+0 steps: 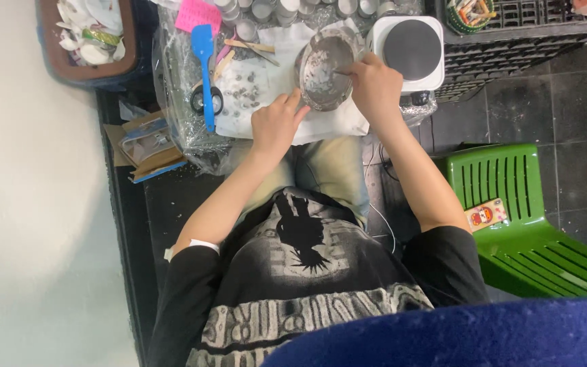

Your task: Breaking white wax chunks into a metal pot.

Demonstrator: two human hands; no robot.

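Both hands' grip on metal bowl rim.

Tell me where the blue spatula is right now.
In the head view, the blue spatula lies on the plastic-covered table, left of the metal bowl and the left hand, just below a pink pad.

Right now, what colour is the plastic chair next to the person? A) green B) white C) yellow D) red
A: the slatted plastic chair beside the person's right arm is bright green, and a small colourful card lies on its seat.
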